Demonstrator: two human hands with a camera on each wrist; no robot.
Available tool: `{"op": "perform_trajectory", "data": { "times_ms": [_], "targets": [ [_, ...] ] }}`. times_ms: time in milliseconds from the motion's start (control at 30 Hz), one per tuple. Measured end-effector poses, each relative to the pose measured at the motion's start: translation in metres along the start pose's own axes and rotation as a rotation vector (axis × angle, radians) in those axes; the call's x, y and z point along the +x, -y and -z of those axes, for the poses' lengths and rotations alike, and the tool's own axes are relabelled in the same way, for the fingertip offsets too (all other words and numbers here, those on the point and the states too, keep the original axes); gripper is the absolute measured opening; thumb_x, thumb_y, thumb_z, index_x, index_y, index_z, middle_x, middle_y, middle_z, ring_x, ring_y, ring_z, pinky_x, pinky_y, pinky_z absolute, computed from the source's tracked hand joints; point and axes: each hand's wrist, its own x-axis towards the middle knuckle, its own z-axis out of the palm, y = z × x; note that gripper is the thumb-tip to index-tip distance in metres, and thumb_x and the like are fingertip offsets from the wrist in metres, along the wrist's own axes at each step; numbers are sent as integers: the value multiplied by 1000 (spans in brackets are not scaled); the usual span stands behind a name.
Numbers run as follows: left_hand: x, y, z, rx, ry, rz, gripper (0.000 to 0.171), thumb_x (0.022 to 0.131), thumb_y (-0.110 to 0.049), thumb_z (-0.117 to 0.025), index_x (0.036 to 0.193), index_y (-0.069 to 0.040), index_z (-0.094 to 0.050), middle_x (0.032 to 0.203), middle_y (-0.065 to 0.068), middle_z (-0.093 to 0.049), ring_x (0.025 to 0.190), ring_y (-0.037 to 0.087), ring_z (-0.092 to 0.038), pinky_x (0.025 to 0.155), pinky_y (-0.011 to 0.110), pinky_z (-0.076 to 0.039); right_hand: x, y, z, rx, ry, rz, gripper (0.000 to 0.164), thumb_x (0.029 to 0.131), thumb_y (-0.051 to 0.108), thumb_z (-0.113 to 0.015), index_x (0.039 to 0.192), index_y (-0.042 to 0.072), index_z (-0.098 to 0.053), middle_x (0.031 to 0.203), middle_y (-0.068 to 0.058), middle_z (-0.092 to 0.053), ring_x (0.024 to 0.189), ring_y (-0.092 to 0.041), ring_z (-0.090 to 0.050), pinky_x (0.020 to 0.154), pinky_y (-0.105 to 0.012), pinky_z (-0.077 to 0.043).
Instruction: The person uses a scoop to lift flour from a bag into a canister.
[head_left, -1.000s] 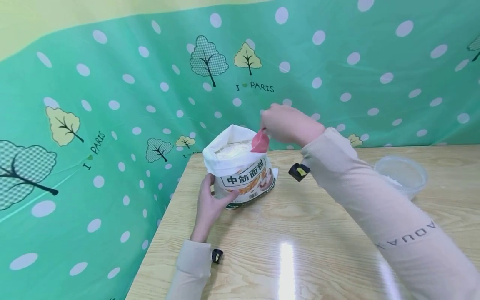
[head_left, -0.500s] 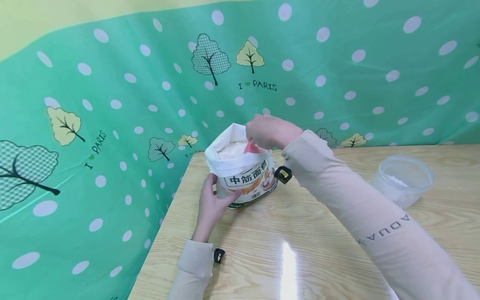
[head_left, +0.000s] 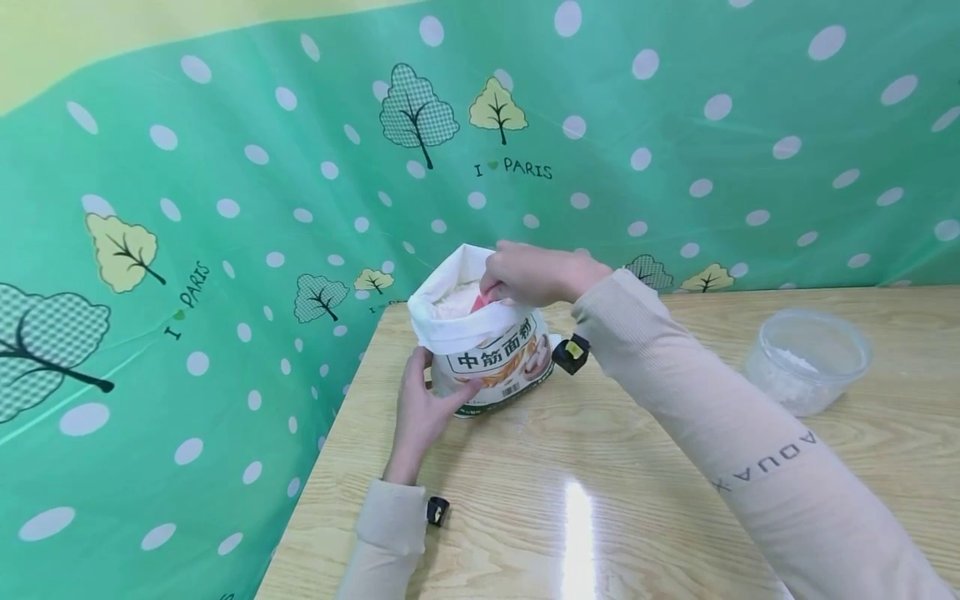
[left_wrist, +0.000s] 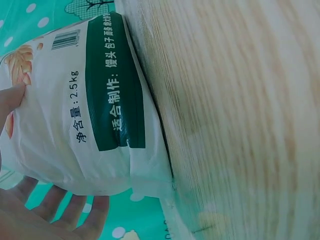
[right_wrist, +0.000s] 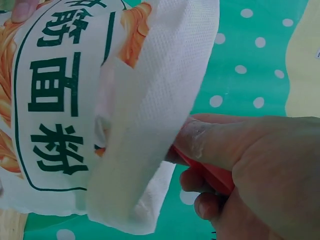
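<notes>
A white flour bag with green and black print stands on the table, its top rolled down and white flour showing inside. My left hand holds the bag's left side, thumb on the printed front and fingers round the edge. Over the mouth is my right hand, gripping the handle of a red scoop. The scoop's bowl is down inside the bag, hidden by the folded rim in the right wrist view. White powder marks the right thumb.
To the right, a round clear plastic tub holds some white flour. The wooden table ends at the left beside a green dotted cloth, which also hangs behind the bag.
My right hand has come down and left, bringing the scoop from the bag's right rim into the flour. The left hand stays on the bag. The tub is less covered by the right sleeve.
</notes>
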Motion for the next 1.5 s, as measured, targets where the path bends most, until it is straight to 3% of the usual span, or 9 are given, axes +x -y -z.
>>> {"op": "perform_trajectory", "data": {
  "times_ms": [200, 433, 800, 1067, 1500],
  "targets": [
    [-1, -2, -1, -14, -11, -15, 79, 71, -44, -88, 137, -30, -47, 133, -7, -51, 124, 16, -45, 102, 46, -42, 1, -3, -5, 3, -23, 37, 21, 101, 10, -54, 96, 10, -75, 90, -6, -62, 92, -23, -49, 85, -34, -45],
    [-2, -5, -3, -20, -4, -10, 80, 72, -44, -88, 138, -29, -46, 136, -5, -51, 126, 18, -45, 102, 48, -42, 2, -13, -13, 63, -59, 96, 20, 101, 9, -55, 101, 10, -75, 93, -4, -65, 98, -23, -49, 91, -36, -42],
    [-1, -9, -2, -12, -6, -12, 79, 72, -43, -88, 137, -29, -46, 134, -6, -53, 126, 18, -45, 102, 48, -41, -5, -26, -19, 186, -152, 151, 23, 102, 11, -54, 114, 8, -73, 101, -3, -69, 96, -22, -46, 85, -34, -37],
    [-2, -9, -2, 3, -10, -17, 77, 73, -45, -87, 137, -28, -47, 134, -7, -54, 125, 16, -46, 101, 47, -42, -14, -31, -22, 236, -198, 81, 27, 102, 12, -54, 125, 7, -68, 110, -3, -70, 96, -21, -43, 83, -33, -38],
    [-2, -5, -3, 12, -10, 0, 75, 74, -45, -86, 136, -27, -48, 133, -8, -54, 125, 16, -46, 102, 46, -42, -25, -40, -29, 287, -280, 6, 28, 102, 16, -55, 126, 9, -67, 117, -5, -67, 101, -22, -43, 88, -37, -42]
  ]
}}
